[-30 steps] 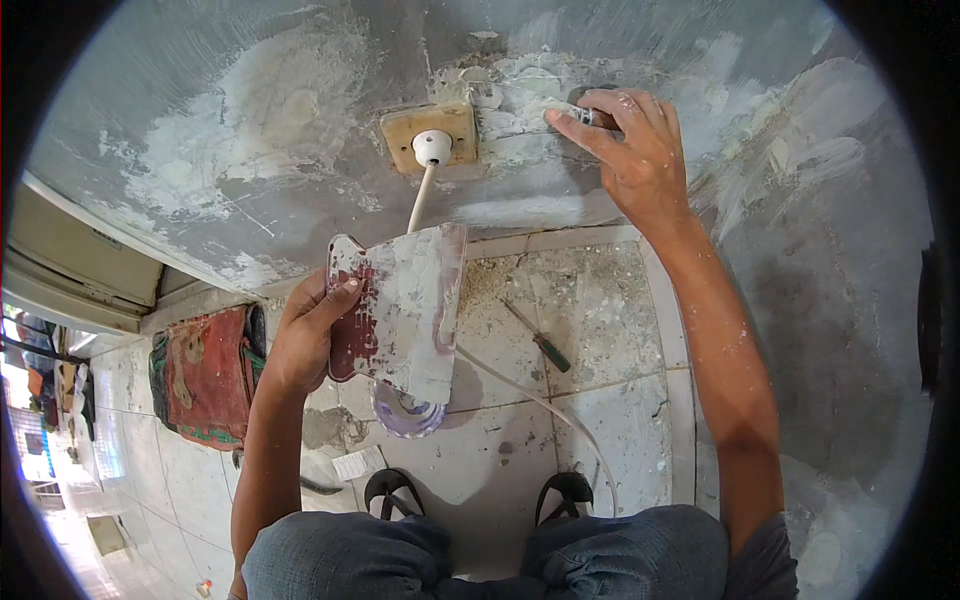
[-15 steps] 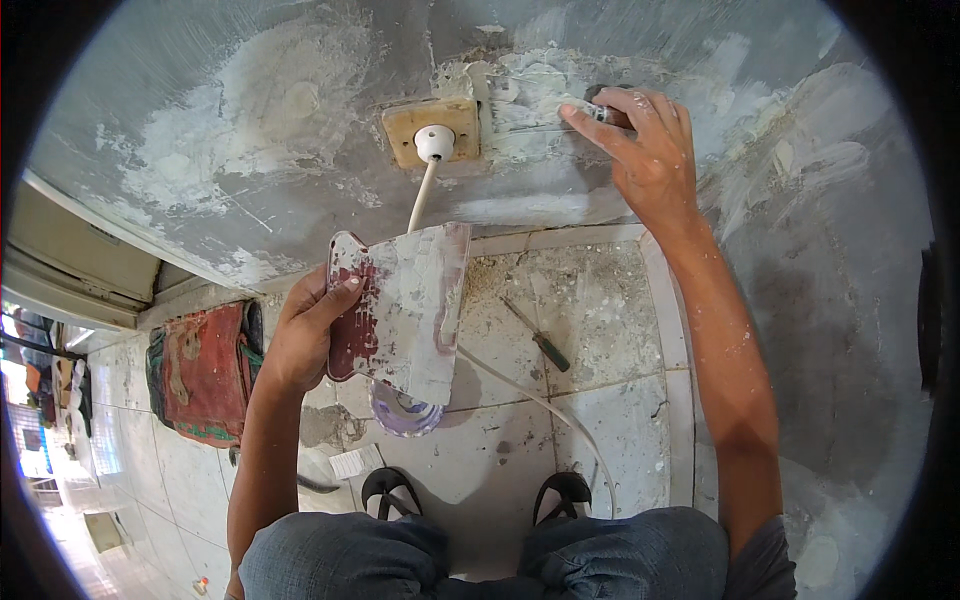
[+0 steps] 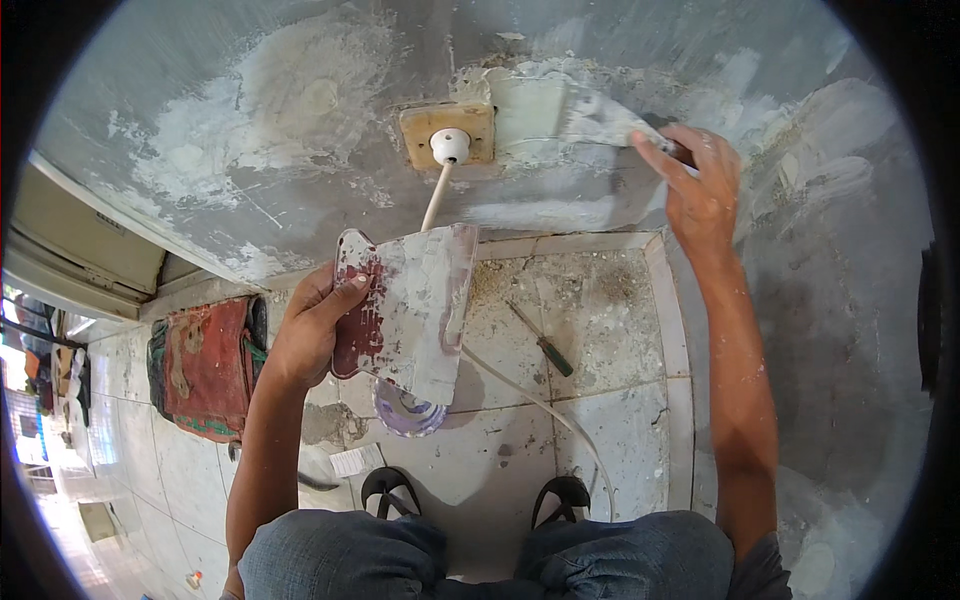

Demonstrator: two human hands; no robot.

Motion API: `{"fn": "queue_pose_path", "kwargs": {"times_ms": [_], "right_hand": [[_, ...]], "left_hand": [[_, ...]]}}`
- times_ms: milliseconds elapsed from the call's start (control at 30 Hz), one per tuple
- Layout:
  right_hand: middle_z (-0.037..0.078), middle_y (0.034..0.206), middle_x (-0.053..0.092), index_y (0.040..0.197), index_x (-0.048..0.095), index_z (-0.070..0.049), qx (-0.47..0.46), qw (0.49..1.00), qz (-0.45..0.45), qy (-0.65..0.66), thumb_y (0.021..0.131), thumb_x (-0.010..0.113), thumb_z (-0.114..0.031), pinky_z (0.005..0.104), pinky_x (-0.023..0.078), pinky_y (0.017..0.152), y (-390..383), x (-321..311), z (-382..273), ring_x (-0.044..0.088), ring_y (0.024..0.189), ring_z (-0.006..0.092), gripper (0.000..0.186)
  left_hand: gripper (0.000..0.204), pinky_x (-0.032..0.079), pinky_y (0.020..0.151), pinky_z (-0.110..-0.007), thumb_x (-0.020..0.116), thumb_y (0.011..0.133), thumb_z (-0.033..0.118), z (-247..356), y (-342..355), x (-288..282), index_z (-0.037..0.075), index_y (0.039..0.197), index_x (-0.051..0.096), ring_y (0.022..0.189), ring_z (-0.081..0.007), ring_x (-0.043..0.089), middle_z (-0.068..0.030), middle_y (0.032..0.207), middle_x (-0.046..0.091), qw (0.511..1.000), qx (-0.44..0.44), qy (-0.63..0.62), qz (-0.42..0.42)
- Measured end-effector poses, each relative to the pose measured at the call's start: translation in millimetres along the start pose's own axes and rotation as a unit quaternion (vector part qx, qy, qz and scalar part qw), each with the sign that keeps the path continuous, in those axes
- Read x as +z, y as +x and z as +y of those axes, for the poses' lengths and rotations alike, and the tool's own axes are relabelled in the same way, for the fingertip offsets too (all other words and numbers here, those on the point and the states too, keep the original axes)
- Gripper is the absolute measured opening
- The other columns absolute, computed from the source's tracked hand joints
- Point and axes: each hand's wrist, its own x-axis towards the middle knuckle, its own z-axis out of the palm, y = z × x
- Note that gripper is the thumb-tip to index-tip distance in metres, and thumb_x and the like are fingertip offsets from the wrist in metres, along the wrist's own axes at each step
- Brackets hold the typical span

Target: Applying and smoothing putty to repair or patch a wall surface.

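My left hand (image 3: 318,322) grips the left edge of a flat, dark red board (image 3: 405,310) smeared with whitish putty, its thumb on top. In my right hand (image 3: 703,185) is a putty knife (image 3: 600,115), its whitened blade lying against the wall. A smooth pale band of putty (image 3: 527,107) runs from the blade's left edge to a yellowed socket plate (image 3: 478,130). Plugged into that plate is a round white plug (image 3: 450,146) with a white cord hanging down behind the board.
A screwdriver (image 3: 541,339) with a green handle lies on the dusty tiles. Below the board sits a purple-and-white round container (image 3: 410,416), partly hidden. A red bag (image 3: 205,368) rests at the left. The cord (image 3: 540,402) curves across the floor towards my sandalled feet.
My right hand has moved right along the wall, and the knife's blade now shows. Rough putty beside the socket plate is now smooth. My left hand and the board have barely moved.
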Motion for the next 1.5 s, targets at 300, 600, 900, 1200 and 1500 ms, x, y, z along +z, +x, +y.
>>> {"fn": "queue_pose_path", "kwargs": {"times_ms": [300, 600, 900, 1200, 1500], "right_hand": [[-0.001, 0.098, 0.061, 0.109, 0.072, -0.025, -0.026, 0.999, 0.006, 0.024, 0.076, 0.063, 0.005, 0.0359, 0.042, 0.079, 17.8, 23.7, -19.8, 0.058, 0.091, 0.0202, 0.045], [0.001, 0.101, 0.063, 0.113, 0.071, -0.026, 0.041, 0.999, -0.012, -0.019, 0.075, 0.060, 0.009, 0.0363, 0.042, 0.079, -16.8, -7.1, 9.3, 0.059, 0.090, 0.0207, 0.053], [0.001, 0.101, 0.063, 0.113, 0.071, -0.026, 0.012, 1.000, 0.000, -0.019, 0.076, 0.061, 0.007, 0.0357, 0.043, 0.080, -5.4, -2.4, 6.8, 0.059, 0.090, 0.0209, 0.051], [-0.002, 0.102, 0.063, 0.108, 0.072, -0.024, -0.158, 0.986, -0.003, -0.046, 0.076, 0.063, 0.005, 0.0383, 0.041, 0.085, 82.1, -14.8, -3.1, 0.059, 0.097, 0.0196, 0.044], [0.000, 0.096, 0.063, 0.087, 0.074, -0.020, -0.428, 0.805, 0.322, 0.254, 0.075, 0.065, -0.015, 0.0525, 0.035, 0.105, 186.3, 52.1, -14.5, 0.057, 0.101, 0.0170, 0.015]], "left_hand": [[0.021, 0.050, 0.067, -0.025, 0.053, 0.097, 0.017, -5.8, -1.3, -3.5, 0.001, 0.109, 0.060, 0.076, -0.0099, 0.062, -0.0034, 0.091, 0.065, 1.000, -0.007, 0.001, 0.003], [0.021, 0.050, 0.066, -0.024, 0.053, 0.097, 0.017, -1.3, -1.6, -8.3, 0.001, 0.109, 0.060, 0.075, -0.0088, 0.061, -0.0030, 0.091, 0.064, 1.000, -0.008, 0.000, -0.006], [0.021, 0.050, 0.063, -0.023, 0.052, 0.097, 0.016, -1.8, -4.2, -1.8, 0.001, 0.109, 0.060, 0.070, -0.0080, 0.059, -0.0021, 0.088, 0.063, 1.000, -0.013, -0.006, -0.006], [0.020, 0.049, 0.062, -0.023, 0.052, 0.097, 0.015, 1.7, -7.0, -12.4, 0.001, 0.108, 0.059, 0.069, -0.0071, 0.058, -0.0020, 0.086, 0.063, 1.000, -0.025, 0.010, -0.001], [0.021, 0.048, 0.062, -0.023, 0.050, 0.098, 0.014, 4.0, -4.6, -9.1, -0.001, 0.110, 0.059, 0.068, -0.0065, 0.057, -0.0018, 0.087, 0.063, 0.999, -0.019, -0.019, -0.035]]}}
